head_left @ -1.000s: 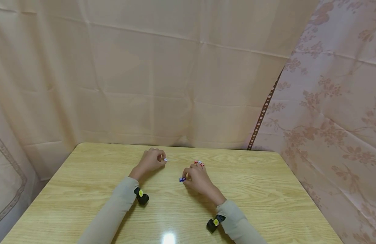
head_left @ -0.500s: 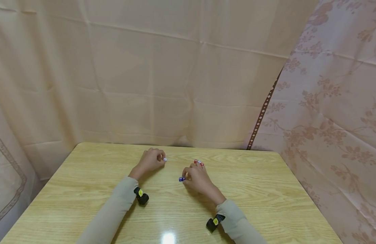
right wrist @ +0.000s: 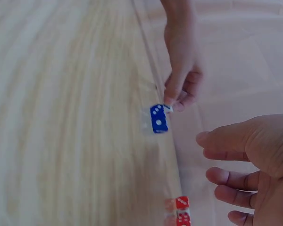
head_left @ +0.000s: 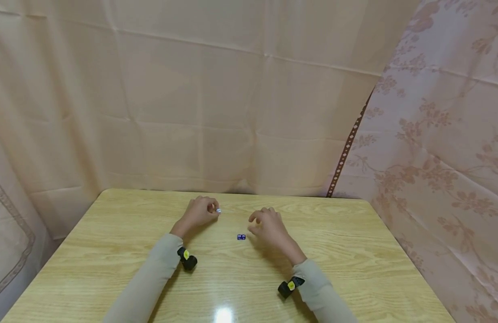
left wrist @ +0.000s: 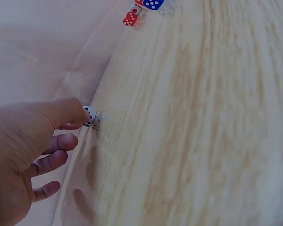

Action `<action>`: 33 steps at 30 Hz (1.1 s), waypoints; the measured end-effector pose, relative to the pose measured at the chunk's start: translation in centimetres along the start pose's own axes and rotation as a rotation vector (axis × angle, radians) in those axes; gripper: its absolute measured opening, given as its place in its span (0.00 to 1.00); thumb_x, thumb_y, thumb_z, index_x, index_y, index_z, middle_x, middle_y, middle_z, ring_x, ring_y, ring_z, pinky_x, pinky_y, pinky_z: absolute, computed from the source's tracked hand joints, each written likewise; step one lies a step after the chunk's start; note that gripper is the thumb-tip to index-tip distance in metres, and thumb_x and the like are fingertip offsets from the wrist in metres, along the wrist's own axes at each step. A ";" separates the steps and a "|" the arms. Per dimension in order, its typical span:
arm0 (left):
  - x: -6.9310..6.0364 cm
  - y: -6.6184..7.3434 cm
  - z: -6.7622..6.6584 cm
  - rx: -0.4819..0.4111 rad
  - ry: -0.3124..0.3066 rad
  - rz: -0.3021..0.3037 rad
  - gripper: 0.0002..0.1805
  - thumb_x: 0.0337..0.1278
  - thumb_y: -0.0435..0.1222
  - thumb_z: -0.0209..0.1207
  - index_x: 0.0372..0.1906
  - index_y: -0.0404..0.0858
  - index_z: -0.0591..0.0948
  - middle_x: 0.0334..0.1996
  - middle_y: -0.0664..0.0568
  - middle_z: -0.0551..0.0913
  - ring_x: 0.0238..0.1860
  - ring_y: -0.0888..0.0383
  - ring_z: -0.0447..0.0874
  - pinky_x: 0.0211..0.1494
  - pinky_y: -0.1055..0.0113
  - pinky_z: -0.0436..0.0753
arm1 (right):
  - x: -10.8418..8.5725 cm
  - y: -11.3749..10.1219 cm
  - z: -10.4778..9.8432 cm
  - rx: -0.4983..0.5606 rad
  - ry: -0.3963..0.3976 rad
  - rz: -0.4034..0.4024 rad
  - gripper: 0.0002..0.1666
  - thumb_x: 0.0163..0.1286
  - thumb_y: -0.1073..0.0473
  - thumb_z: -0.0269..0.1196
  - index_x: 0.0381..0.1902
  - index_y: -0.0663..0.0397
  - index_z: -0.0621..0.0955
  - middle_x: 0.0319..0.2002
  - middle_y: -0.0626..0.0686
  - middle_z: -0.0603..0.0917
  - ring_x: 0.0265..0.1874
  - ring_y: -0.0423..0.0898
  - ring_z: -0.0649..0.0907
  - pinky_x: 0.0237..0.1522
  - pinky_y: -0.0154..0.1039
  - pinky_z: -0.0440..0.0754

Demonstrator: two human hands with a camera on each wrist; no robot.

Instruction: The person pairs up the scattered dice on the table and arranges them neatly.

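Nearest on the desk (head_left: 346,251), approx. centre: blue dice (head_left: 241,237), look like two, side by side & touching; that pair's prob. done. Right hand (head_left: 269,228) hovers at approx. 2 o'clock from them, fingers loosely curved, nothing in them. Further back: red dice (left wrist: 130,19) w/ a middle white die (left wrist: 136,9) btwn. them, one row; mostly hidden behind the right hand in head view, approx. 1 o'clock from the left hand in left wrist view. Row looks done too. Farther still, approx. 10 o'clock from the blue pair, left hand (head_left: 197,214) pinches a loose white die (left wrist: 90,116) btwn. thumb & finger; can't tell if it touches the desk. Not joined to either group, so prob. what's left.
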State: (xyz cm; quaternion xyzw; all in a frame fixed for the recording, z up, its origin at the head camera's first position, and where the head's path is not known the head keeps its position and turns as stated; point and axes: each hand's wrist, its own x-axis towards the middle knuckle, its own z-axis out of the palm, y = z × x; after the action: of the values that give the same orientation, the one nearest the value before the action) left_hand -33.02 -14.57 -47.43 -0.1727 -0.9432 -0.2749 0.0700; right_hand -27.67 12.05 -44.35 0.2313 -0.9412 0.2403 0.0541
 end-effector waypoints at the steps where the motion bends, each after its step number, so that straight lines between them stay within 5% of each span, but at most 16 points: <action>1: 0.0 0.0 0.0 -0.003 0.000 0.000 0.04 0.57 0.38 0.69 0.32 0.45 0.84 0.25 0.56 0.78 0.35 0.56 0.71 0.42 0.60 0.63 | 0.1 0.2 -0.2 0.009 0.006 0.005 0.10 0.65 0.57 0.72 0.43 0.53 0.87 0.36 0.53 0.83 0.38 0.49 0.74 0.45 0.49 0.67; 12: 0.1 0.0 -0.1 0.000 0.010 0.014 0.04 0.57 0.38 0.69 0.31 0.46 0.84 0.24 0.57 0.78 0.35 0.56 0.72 0.43 0.58 0.65 | 1.5 3.0 -1.5 -0.052 0.145 -0.018 0.11 0.63 0.57 0.74 0.42 0.53 0.87 0.37 0.56 0.83 0.39 0.52 0.77 0.43 0.49 0.67; 26: 0.1 -0.1 0.0 0.011 0.011 0.014 0.04 0.57 0.39 0.69 0.31 0.47 0.84 0.24 0.59 0.79 0.35 0.57 0.73 0.42 0.59 0.65 | 2.5 5.5 -1.1 -0.079 0.082 0.042 0.14 0.60 0.55 0.75 0.41 0.53 0.86 0.44 0.58 0.82 0.47 0.54 0.74 0.47 0.49 0.64; 33: 0.1 -0.1 0.0 0.007 0.017 0.021 0.04 0.56 0.39 0.69 0.31 0.47 0.85 0.24 0.59 0.78 0.34 0.57 0.73 0.43 0.59 0.66 | 2.8 5.8 -0.5 -0.130 0.066 0.056 0.13 0.60 0.54 0.76 0.39 0.52 0.87 0.42 0.55 0.80 0.43 0.51 0.72 0.43 0.45 0.62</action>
State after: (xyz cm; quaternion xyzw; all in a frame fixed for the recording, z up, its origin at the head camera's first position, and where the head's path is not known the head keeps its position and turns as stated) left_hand -33.19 -14.62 -47.44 -0.1800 -0.9418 -0.2720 0.0813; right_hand -32.83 15.72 -45.79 0.1930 -0.9586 0.1875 0.0931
